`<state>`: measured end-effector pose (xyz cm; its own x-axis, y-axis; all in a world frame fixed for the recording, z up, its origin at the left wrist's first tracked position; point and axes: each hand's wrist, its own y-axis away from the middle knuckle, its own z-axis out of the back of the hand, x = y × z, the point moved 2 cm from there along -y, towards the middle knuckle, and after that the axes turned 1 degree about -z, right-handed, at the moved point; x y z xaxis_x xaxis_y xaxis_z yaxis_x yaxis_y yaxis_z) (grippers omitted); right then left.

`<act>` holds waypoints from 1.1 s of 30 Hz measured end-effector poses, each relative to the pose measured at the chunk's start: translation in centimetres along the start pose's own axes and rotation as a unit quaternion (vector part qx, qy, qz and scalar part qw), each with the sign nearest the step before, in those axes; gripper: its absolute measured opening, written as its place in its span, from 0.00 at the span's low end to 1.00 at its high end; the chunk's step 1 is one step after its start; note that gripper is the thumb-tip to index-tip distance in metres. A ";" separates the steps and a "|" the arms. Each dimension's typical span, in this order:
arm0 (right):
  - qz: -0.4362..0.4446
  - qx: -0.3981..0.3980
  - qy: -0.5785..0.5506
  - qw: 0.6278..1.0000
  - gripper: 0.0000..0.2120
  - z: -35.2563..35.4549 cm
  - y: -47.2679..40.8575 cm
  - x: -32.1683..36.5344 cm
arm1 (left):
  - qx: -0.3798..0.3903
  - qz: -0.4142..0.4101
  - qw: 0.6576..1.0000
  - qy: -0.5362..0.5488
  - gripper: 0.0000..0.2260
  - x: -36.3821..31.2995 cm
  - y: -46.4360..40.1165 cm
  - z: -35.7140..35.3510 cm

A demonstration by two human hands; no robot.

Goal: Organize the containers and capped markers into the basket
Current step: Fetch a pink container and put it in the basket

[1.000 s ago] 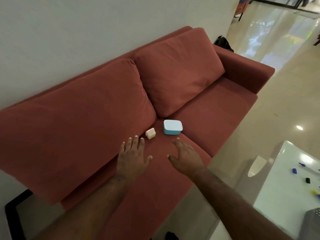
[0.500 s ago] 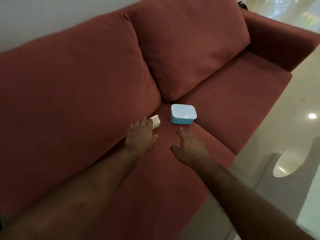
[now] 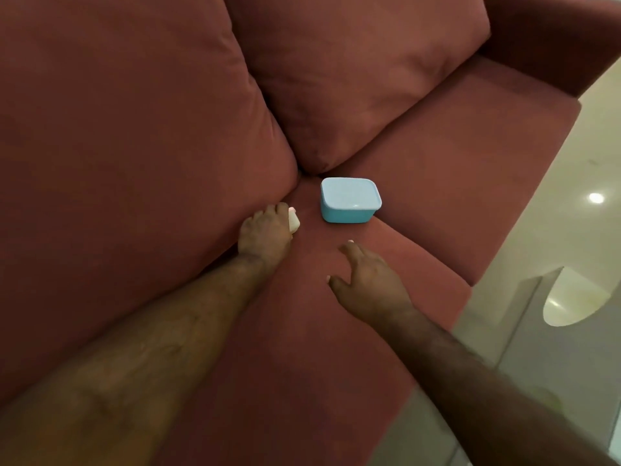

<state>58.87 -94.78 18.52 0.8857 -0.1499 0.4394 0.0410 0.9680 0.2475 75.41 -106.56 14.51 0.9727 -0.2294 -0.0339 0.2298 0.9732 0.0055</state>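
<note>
**Hands positioned at two containers on sofa seat**

Sofa [image 3: 437, 169] seat cushions are being used as the resting surface for both containers. The small white container [image 3: 294, 222] is being grasped by the left hand [image 3: 265, 230], with the fingers curled over it so that only its right edge is being exposed; it is lying against the base of the left back cushion [image 3: 134, 129]. The blue container [image 3: 349, 200], closed with a pale lid, is sitting upright just in front of the junction where the two back cushions are meeting, near the white container but apart from it. The right hand [image 3: 366, 277] is being held released, fingers spread and relaxed, just short of the blue container and not touching it. Whether its palm is being rested on the seat cannot be told. A pale floor [image 3: 571, 213] is being shown to the right of the sofa.
</note>
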 end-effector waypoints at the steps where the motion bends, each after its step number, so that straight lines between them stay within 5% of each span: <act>1: -0.007 0.002 0.000 1.000 0.31 -0.1 0.2 -0.3 | -0.002 0.007 1.000 0.004 0.14 0.0 0.0 0.0; 6: -0.033 -0.022 -0.028 0.999 0.26 0.1 0.8 -1.2 | -0.044 -0.028 0.997 0.059 0.14 -1.4 2.7 0.8; 10: -0.144 -0.070 -0.194 0.968 0.23 0.9 0.7 -2.5 | -0.103 -0.101 0.980 0.138 0.16 -4.1 6.1 2.2; 15: -0.281 -0.083 -0.573 0.765 0.23 3.1 2.1 -4.5 | -0.216 -0.229 0.928 0.202 0.15 -10.2 9.4 3.9; 16: -0.279 -0.076 -0.598 0.748 0.23 3.8 2.6 -5.0 | -0.221 -0.245 0.919 0.217 0.14 -11.5 9.8 4.3; 27: -0.329 -0.172 -0.609 0.701 0.06 10.0 14.8 -16.9 | -0.069 -0.408 0.858 0.305 0.24 -23.2 15.7 8.5; 33: -0.421 -0.265 -0.551 0.670 0.05 11.5 27.9 -27.8 | -0.022 -0.442 0.834 0.329 0.17 -30.3 21.2 8.8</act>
<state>30.08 -65.92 23.13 -0.4212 -0.4633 0.7797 0.7291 0.3383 0.5949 51.10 -79.07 24.41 0.1921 -0.8150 -0.5467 0.8322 0.4305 -0.3493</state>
